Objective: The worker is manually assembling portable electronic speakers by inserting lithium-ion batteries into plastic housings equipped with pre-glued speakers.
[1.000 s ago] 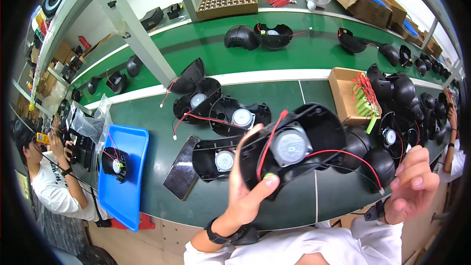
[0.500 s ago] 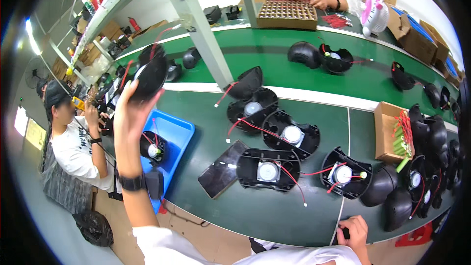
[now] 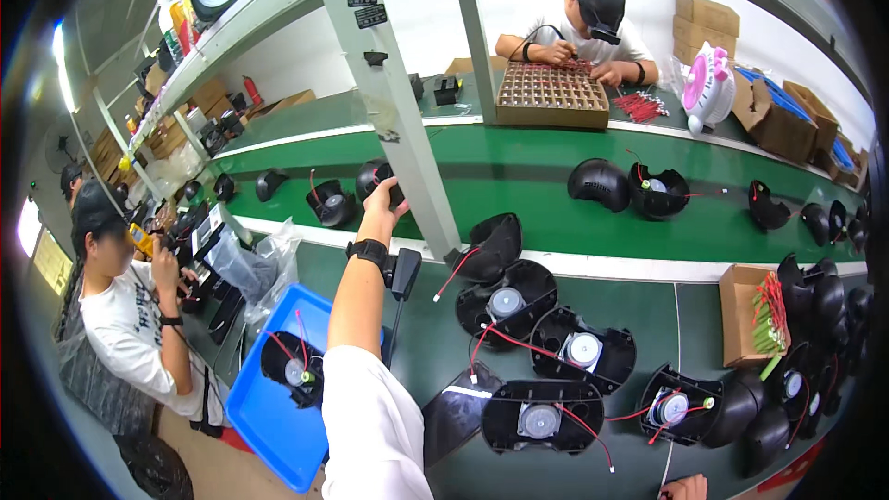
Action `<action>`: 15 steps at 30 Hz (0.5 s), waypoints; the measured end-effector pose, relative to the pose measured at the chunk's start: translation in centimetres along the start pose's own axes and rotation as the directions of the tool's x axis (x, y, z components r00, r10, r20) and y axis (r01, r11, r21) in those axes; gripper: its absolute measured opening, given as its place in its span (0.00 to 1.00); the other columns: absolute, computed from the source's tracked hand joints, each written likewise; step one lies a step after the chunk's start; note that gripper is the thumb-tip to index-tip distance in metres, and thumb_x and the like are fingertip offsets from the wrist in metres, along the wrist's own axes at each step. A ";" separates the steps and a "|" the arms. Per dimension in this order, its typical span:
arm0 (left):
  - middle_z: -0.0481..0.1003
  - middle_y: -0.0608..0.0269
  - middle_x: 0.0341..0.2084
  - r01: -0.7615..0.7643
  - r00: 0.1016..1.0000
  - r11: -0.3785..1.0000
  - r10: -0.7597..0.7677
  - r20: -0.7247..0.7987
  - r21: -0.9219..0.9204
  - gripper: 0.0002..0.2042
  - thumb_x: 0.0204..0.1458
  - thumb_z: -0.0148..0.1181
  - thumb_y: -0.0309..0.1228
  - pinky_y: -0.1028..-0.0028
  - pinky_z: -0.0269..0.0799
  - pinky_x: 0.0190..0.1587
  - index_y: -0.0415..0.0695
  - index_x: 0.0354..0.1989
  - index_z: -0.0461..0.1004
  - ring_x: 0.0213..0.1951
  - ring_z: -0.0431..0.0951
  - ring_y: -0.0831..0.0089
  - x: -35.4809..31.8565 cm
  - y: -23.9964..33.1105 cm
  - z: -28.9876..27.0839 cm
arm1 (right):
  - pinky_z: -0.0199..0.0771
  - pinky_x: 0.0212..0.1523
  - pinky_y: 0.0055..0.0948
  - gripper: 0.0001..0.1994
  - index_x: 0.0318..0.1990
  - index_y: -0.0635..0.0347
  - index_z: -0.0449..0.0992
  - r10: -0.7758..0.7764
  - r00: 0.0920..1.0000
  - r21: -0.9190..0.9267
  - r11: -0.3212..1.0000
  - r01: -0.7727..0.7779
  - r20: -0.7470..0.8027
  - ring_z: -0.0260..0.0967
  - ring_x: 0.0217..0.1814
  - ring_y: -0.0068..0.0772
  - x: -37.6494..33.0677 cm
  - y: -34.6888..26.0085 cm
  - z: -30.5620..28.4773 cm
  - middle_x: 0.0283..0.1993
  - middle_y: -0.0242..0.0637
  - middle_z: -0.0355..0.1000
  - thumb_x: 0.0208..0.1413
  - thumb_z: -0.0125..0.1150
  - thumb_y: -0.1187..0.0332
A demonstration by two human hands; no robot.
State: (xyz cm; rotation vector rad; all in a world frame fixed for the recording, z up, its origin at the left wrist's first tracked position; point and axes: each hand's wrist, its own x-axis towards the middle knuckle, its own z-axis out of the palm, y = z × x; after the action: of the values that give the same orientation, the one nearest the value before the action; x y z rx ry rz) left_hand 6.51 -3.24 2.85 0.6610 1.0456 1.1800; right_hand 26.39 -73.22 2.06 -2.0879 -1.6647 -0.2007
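Observation:
My left hand (image 3: 381,207) reaches out over the green conveyor belt, its fingers closed round a black rounded shell (image 3: 371,176) by the grey post. Beside it on the belt lies another black shell (image 3: 331,205) with a red wire. Only part of my right hand (image 3: 686,488) shows at the table's near edge; its fingers are curled, and what they hold, if anything, is hidden. Between my hands lie several black shell halves with round speakers, among them one open housing (image 3: 541,418) with a red wire and another (image 3: 674,407) with a green-ended part.
A blue tray (image 3: 243,405) holding a speaker shell (image 3: 294,369) stands left of my arm. A dark phone (image 3: 456,412) lies partly under a housing. The grey post (image 3: 396,111) rises beside my left hand. A cardboard box (image 3: 739,319) stands right. Co-workers sit left and across the belt.
My left hand has moved right and forward, bringing the raised black shell down to the belt. My view has tilted up, and my right hand now shows less at the lower edge.

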 end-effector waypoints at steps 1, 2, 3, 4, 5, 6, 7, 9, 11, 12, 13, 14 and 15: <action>0.73 0.56 0.36 0.004 1.000 1.000 -0.004 0.003 -0.002 0.16 0.45 0.61 0.28 0.61 0.77 0.33 0.36 0.42 0.70 0.37 0.75 0.60 0.8 -0.3 -0.4 | 0.60 0.32 0.41 0.11 0.33 0.62 0.70 0.002 1.000 -0.005 1.000 -0.002 0.001 0.62 0.31 0.47 0.1 0.1 0.0 0.30 0.46 0.65 0.38 0.57 0.75; 0.73 0.55 0.37 -0.034 0.999 0.999 0.034 0.003 -0.011 0.17 0.44 0.62 0.28 0.61 0.76 0.33 0.36 0.43 0.70 0.37 0.76 0.61 1.5 -0.6 -0.9 | 0.60 0.32 0.41 0.10 0.33 0.62 0.70 -0.026 1.000 -0.004 1.000 0.026 0.009 0.62 0.30 0.47 0.0 0.3 0.1 0.29 0.46 0.64 0.38 0.57 0.75; 0.73 0.55 0.37 -0.065 0.998 0.998 0.065 0.006 -0.021 0.18 0.43 0.63 0.29 0.62 0.75 0.34 0.36 0.43 0.70 0.37 0.76 0.61 1.7 -1.2 -0.7 | 0.60 0.31 0.41 0.10 0.32 0.62 0.70 -0.050 0.999 -0.008 0.999 0.050 0.019 0.62 0.29 0.47 0.1 0.5 0.1 0.28 0.46 0.64 0.37 0.57 0.75; 0.73 0.53 0.40 -0.097 0.995 0.995 0.097 0.009 0.011 0.22 0.42 0.65 0.33 0.63 0.73 0.35 0.35 0.44 0.70 0.38 0.76 0.59 1.6 -1.8 -0.6 | 0.60 0.30 0.40 0.10 0.32 0.63 0.70 -0.058 0.998 -0.019 0.998 0.058 0.000 0.62 0.28 0.47 0.3 0.4 0.2 0.28 0.45 0.64 0.37 0.57 0.75; 0.73 0.53 0.40 -0.088 0.996 0.996 0.088 0.003 0.011 0.22 0.42 0.65 0.33 0.63 0.73 0.35 0.35 0.44 0.70 0.38 0.76 0.59 2.0 -2.1 -0.7 | 0.60 0.30 0.40 0.10 0.32 0.63 0.70 -0.057 0.998 -0.020 0.998 0.057 0.011 0.62 0.28 0.47 0.3 0.4 0.2 0.28 0.45 0.64 0.37 0.57 0.75; 0.73 0.53 0.40 -0.109 0.994 0.991 0.109 0.000 0.081 0.24 0.42 0.66 0.34 0.62 0.74 0.34 0.34 0.46 0.69 0.37 0.76 0.57 2.3 -1.8 -1.1 | 0.60 0.30 0.40 0.10 0.32 0.63 0.70 -0.064 0.998 -0.003 0.998 0.064 0.025 0.62 0.28 0.47 0.4 0.7 0.3 0.28 0.46 0.64 0.38 0.57 0.75; 0.72 0.53 0.41 -0.129 0.991 0.980 0.131 -0.004 0.152 0.25 0.42 0.66 0.36 0.62 0.75 0.33 0.34 0.47 0.69 0.36 0.76 0.56 2.5 -1.5 -1.6 | 0.60 0.30 0.41 0.09 0.32 0.63 0.70 -0.072 0.997 0.016 0.997 0.072 0.040 0.62 0.28 0.47 0.5 1.0 0.3 0.28 0.46 0.64 0.38 0.57 0.74; 0.70 0.52 0.46 -0.127 0.991 0.975 0.117 0.066 0.181 0.29 0.44 0.63 0.42 0.60 0.76 0.31 0.33 0.49 0.67 0.36 0.76 0.53 1.0 -1.3 -0.6 | 0.60 0.30 0.41 0.09 0.32 0.63 0.70 -0.077 0.996 0.008 0.997 0.077 0.051 0.62 0.27 0.47 0.1 0.7 0.4 0.28 0.46 0.64 0.39 0.57 0.74; 0.65 0.51 0.52 -0.016 0.968 0.979 0.066 -0.241 0.203 0.33 0.46 0.59 0.49 0.58 0.78 0.30 0.31 0.51 0.65 0.34 0.77 0.52 -2.5 -0.1 1.7 | 0.60 0.30 0.41 0.09 0.31 0.63 0.70 -0.081 0.995 -0.015 0.997 0.082 0.051 0.62 0.27 0.47 -0.1 0.5 0.6 0.28 0.46 0.64 0.39 0.56 0.73; 0.61 0.51 0.57 -0.014 0.942 0.987 0.066 -0.330 0.158 0.36 0.47 0.55 0.54 0.57 0.77 0.34 0.32 0.53 0.64 0.40 0.75 0.49 -1.5 0.8 0.0 | 0.60 0.30 0.41 0.08 0.31 0.63 0.70 -0.101 0.994 -0.008 0.995 0.102 0.048 0.62 0.27 0.47 -0.2 0.5 0.6 0.27 0.46 0.64 0.39 0.56 0.73; 0.62 0.51 0.56 -0.118 0.879 0.991 0.133 -0.457 0.060 0.35 0.46 0.57 0.52 0.54 0.76 0.39 0.35 0.55 0.64 0.46 0.72 0.50 -0.3 1.5 -2.3 | 0.60 0.30 0.41 0.08 0.31 0.63 0.70 -0.124 0.991 0.004 0.992 0.124 0.040 0.62 0.27 0.47 -0.3 0.7 0.7 0.27 0.46 0.64 0.40 0.56 0.73; 0.62 0.52 0.56 -0.241 0.846 0.970 0.199 -0.495 -0.022 0.33 0.46 0.60 0.49 0.51 0.72 0.45 0.36 0.55 0.64 0.51 0.69 0.52 1.1 1.9 -5.0 | 0.60 0.30 0.41 0.08 0.31 0.63 0.70 -0.140 0.990 0.011 0.990 0.140 0.030 0.62 0.27 0.47 -0.4 0.9 0.7 0.27 0.46 0.64 0.40 0.56 0.73; 0.64 0.52 0.55 -0.255 0.842 0.955 0.140 -0.520 -0.154 0.32 0.45 0.62 0.45 0.48 0.70 0.48 0.35 0.54 0.64 0.50 0.70 0.54 1.5 2.4 -6.1 | 0.60 0.30 0.41 0.08 0.31 0.63 0.70 -0.138 0.990 0.006 0.990 0.138 0.018 0.62 0.27 0.47 -0.4 1.0 0.8 0.27 0.46 0.64 0.40 0.56 0.72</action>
State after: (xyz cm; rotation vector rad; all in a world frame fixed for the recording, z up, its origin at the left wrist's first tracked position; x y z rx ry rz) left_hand -0.02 -1.66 2.03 0.2882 1.2768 1.6835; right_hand 27.08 -73.42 0.97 -1.9777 -1.8207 -0.2223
